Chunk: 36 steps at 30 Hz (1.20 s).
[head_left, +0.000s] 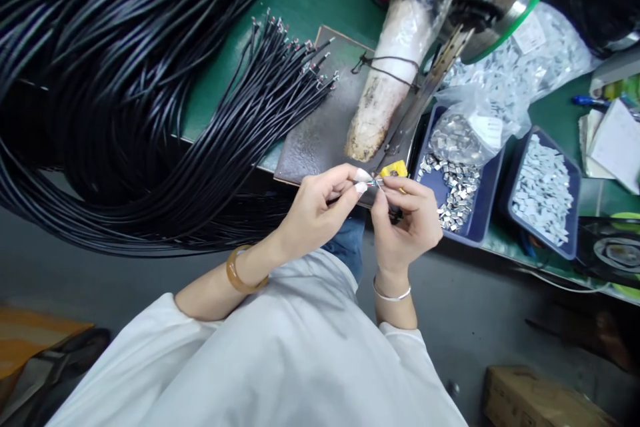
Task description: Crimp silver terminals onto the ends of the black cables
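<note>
My left hand (325, 207) is pinched on a cable end (373, 183) whose thin coloured wires show between the fingertips. From the other side, my right hand (406, 220) closes its thumb and forefinger at those wires; whether a small part is also between them cannot be made out. Just behind the fingertips is a yellow block (394, 169). A bundle of black cables (270, 93) lies to the left, its stripped ends showing coloured wires on a dark plate (320, 127). Above the hands, a duct wrapped in clear film (387, 80) slants down.
Right of my hands, a blue tray (493, 203) holds small metal pieces under a plastic bag (465, 127). Another blue tray (575, 213) holds pale small parts (543, 190). A large bag of parts (530, 60) lies behind. A cardboard box (540, 397) stands on the floor.
</note>
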### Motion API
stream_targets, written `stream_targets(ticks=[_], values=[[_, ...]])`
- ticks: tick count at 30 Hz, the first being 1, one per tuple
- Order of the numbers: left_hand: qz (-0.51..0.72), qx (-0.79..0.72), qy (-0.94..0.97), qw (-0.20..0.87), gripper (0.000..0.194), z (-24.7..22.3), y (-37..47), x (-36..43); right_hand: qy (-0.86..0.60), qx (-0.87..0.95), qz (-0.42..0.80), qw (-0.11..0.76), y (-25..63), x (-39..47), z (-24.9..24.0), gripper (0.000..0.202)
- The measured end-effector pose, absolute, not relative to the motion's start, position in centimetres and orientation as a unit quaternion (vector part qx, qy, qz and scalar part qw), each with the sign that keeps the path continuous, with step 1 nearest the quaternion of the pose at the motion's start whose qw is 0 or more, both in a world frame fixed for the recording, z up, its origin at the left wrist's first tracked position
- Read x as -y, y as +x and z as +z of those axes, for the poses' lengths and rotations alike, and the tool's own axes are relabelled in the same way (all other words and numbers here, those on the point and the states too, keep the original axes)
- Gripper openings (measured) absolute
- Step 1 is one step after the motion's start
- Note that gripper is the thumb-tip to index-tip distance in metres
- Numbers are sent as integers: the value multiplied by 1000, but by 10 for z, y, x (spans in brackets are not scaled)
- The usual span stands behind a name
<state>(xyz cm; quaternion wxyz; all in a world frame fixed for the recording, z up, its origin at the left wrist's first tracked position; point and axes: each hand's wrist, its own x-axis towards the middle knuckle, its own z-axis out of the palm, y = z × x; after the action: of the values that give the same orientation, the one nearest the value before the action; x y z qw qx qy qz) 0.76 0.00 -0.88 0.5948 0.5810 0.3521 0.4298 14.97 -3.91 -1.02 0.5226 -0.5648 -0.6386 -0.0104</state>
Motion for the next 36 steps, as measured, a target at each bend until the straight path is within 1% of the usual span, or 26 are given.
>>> stream_targets(ticks=[9, 17, 25, 29, 33, 34, 36], values=[[459, -353, 601, 551, 21, -11, 9, -1, -563, 640, -30, 522, 149, 36, -6, 19], [430, -358, 575, 596, 20, -13, 7, -1, -548, 674, -11, 496, 154, 40, -10, 20], [460, -346, 595, 561, 21, -10, 8, -2, -557, 663, -45, 498, 151, 36, -3, 19], [431, -357, 575, 596, 21, -11, 6, -1, -547, 674, -28, 496, 154, 41, -7, 16], [424, -357, 562, 614, 20, -9, 5, 1, -584, 642, -30, 496, 160, 52, -8, 11], [428, -354, 561, 614, 20, -8, 5, 2, -595, 637, -38, 489, 161, 55, -7, 11], [433, -346, 564, 612, 19, -6, 5, 4, -609, 652, -48, 449, 161, 58, -3, 13]])
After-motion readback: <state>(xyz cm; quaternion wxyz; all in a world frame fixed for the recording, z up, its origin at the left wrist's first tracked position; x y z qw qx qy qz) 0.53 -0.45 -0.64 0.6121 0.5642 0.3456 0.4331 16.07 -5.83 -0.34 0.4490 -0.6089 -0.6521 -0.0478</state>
